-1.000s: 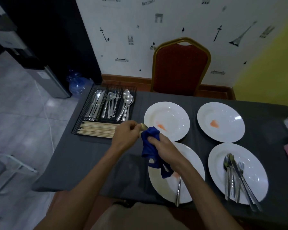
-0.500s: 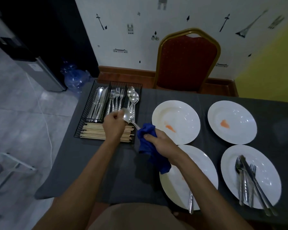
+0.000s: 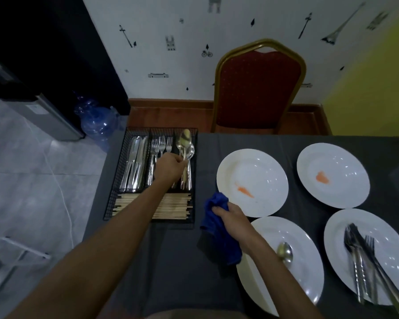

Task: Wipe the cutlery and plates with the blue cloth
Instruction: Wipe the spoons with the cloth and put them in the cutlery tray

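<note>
Head view: a table with four white plates
Left hand (image 3: 169, 168): holds a spoon (image 3: 184, 143) over the wire tray (image 3: 115, 180)
Right hand (image 3: 232, 217): squeezes the blue cloth (image 3: 217, 236)

Left hand (image 3: 168, 168) grips a spoon (image 3: 184, 143) over the spoon compartment of the wire cutlery tray (image 3: 115, 180); right hand (image 3: 234, 218) clutches the blue cloth (image 3: 217, 231) beside four white plates, two smeared orange.

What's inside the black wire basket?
The black wire basket holds knives, forks, spoons and wooden chopsticks. The left hand and arm cover parts of the forks and chopsticks.
</note>
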Available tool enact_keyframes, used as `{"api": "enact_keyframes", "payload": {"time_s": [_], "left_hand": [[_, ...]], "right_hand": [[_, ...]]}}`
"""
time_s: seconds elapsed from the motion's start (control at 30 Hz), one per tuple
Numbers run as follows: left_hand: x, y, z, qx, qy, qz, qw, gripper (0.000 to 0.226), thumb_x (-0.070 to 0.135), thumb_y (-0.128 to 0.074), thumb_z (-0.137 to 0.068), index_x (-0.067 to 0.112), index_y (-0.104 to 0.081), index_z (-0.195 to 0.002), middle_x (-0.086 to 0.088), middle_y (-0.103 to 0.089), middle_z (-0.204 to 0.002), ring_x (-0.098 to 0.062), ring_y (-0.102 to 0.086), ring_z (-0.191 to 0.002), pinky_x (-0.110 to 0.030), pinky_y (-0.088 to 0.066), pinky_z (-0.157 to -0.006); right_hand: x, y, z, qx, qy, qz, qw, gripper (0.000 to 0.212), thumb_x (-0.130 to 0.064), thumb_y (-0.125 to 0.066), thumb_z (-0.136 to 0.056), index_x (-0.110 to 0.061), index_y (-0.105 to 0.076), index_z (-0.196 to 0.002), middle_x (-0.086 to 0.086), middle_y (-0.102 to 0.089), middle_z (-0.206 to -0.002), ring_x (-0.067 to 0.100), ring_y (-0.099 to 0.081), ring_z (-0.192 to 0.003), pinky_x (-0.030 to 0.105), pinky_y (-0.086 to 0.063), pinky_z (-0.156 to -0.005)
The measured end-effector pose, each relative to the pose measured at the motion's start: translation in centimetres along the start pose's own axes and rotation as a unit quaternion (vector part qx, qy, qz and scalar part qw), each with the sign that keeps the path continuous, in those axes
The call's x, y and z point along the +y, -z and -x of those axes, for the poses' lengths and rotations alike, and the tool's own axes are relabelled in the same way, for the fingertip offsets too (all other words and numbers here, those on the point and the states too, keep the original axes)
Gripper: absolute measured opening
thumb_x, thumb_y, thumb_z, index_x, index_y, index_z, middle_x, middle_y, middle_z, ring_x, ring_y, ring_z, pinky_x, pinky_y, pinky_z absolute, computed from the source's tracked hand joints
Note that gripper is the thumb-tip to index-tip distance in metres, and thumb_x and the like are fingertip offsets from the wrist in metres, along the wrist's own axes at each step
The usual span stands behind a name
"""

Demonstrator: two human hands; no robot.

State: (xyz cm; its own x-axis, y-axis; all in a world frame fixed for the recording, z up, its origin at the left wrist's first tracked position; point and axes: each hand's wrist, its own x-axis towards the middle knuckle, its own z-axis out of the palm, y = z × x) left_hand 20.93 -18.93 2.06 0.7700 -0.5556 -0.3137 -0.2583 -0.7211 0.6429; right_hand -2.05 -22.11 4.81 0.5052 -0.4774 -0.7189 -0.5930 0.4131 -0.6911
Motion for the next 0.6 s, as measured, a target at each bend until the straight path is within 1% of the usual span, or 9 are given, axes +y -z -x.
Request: {"api": "enact_keyframes", "payload": {"time_s": [0.07, 0.1, 0.17, 0.2, 0.27, 0.33, 0.43, 0.5, 0.6], "left_hand": [[-0.4, -0.8, -1.3, -0.013, 0.002, -0.048, 0.999, 0.031, 0.034, -0.07, -0.091, 0.017, -0.07, -0.065, -0.002, -0.064, -0.062, -0.025, -0.067, -0.07, -0.033, -0.055, -0.07], [-0.7, -1.1, -1.7, -0.02, 0.011, -0.073, 0.997, 0.031, 0.038, -0.071, -0.089, 0.017, -0.07, -0.067, -0.004, -0.067, -0.067, -0.027, -0.069, -0.073, -0.037, -0.058, -0.073], [-0.8, -1.6, -1.7, -0.027, 0.017, -0.13, 0.991, 0.029, 0.044, -0.073, -0.086, 0.016, -0.074, -0.08, -0.006, -0.071, -0.077, -0.027, -0.07, -0.076, -0.042, -0.06, -0.075], [-0.7, -1.6, -1.3, -0.025, 0.006, -0.161, 0.987, 0.028, 0.042, -0.073, -0.085, 0.015, -0.074, -0.083, -0.007, -0.072, -0.079, -0.027, -0.07, -0.077, -0.043, -0.06, -0.075], [0.1, -1.4, 0.1, -0.012, -0.027, -0.194, 0.981, 0.02, 0.032, -0.07, -0.087, 0.012, -0.074, -0.084, -0.008, -0.071, -0.081, -0.028, -0.069, -0.081, -0.04, -0.058, -0.074], [0.8, -1.4, 2.0, -0.005, -0.043, -0.18, 0.983, 0.015, 0.023, -0.064, -0.088, 0.014, -0.076, -0.087, -0.006, -0.073, -0.086, -0.027, -0.069, -0.084, -0.036, -0.055, -0.071], [2.0, -2.4, 6.4, -0.035, -0.053, -0.127, 0.99, 0.021, 0.023, -0.057, -0.089, 0.023, -0.077, -0.094, 0.001, -0.075, -0.094, -0.024, -0.069, -0.089, -0.038, -0.057, -0.076], [2.6, -4.0, 10.1, -0.07, -0.063, -0.103, 0.99, 0.02, 0.026, -0.058, -0.088, 0.024, -0.076, -0.094, 0.003, -0.075, -0.094, -0.022, -0.069, -0.089, -0.037, -0.057, -0.077], [3.9, -7.0, 15.7, -0.129, -0.066, -0.08, 0.986, 0.018, 0.026, -0.058, -0.09, 0.022, -0.075, -0.089, 0.005, -0.074, -0.087, -0.016, -0.068, -0.081, -0.032, -0.053, -0.069]], "right_hand": [[0.3, 0.4, 0.4, 0.006, -0.01, -0.018, 1.0, 0.016, -0.024, -0.054, -0.102, -0.018, -0.066, -0.111, 0.007, -0.073, -0.102, 0.02, -0.07, -0.093, 0.026, -0.052, -0.073], [0.4, 0.7, 0.6, 0.011, -0.014, -0.025, 1.0, 0.016, -0.024, -0.054, -0.102, -0.018, -0.066, -0.109, 0.007, -0.074, -0.101, 0.02, -0.07, -0.091, 0.026, -0.052, -0.072], [0.4, 1.3, 0.8, 0.024, -0.017, -0.037, 0.999, 0.016, -0.024, -0.054, -0.102, -0.016, -0.067, -0.106, 0.009, -0.074, -0.096, 0.02, -0.069, -0.084, 0.026, -0.052, -0.069], [0.4, 1.6, 0.9, 0.033, -0.016, -0.045, 0.998, 0.016, -0.024, -0.054, -0.101, -0.015, -0.067, -0.105, 0.009, -0.074, -0.094, 0.021, -0.069, -0.082, 0.027, -0.052, -0.068], [0.4, 2.5, 1.1, 0.051, -0.009, -0.066, 0.996, 0.015, -0.022, -0.055, -0.101, -0.014, -0.067, -0.104, 0.009, -0.073, -0.089, 0.02, -0.068, -0.078, 0.027, -0.052, -0.066], [0.4, 3.5, 1.4, 0.068, 0.001, -0.085, 0.994, 0.015, -0.021, -0.056, -0.1, -0.013, -0.068, -0.104, 0.008, -0.073, -0.087, 0.02, -0.069, -0.078, 0.029, -0.054, -0.067], [0.6, 5.2, 1.7, 0.096, 0.01, -0.111, 0.989, 0.017, -0.025, -0.058, -0.1, -0.017, -0.069, -0.11, 0.009, -0.075, -0.093, 0.023, -0.071, -0.084, 0.033, -0.057, -0.071], [1.1, 6.5, 2.1, 0.11, 0.019, -0.121, 0.986, 0.017, -0.029, -0.057, -0.101, -0.019, -0.068, -0.109, 0.008, -0.074, -0.095, 0.023, -0.071, -0.086, 0.033, -0.057, -0.072], [2.5, 9.0, 3.2, 0.131, 0.019, -0.118, 0.984, 0.021, -0.035, -0.051, -0.103, -0.019, -0.064, -0.108, 0.005, -0.071, -0.096, 0.02, -0.068, -0.085, 0.032, -0.053, -0.07]]}}
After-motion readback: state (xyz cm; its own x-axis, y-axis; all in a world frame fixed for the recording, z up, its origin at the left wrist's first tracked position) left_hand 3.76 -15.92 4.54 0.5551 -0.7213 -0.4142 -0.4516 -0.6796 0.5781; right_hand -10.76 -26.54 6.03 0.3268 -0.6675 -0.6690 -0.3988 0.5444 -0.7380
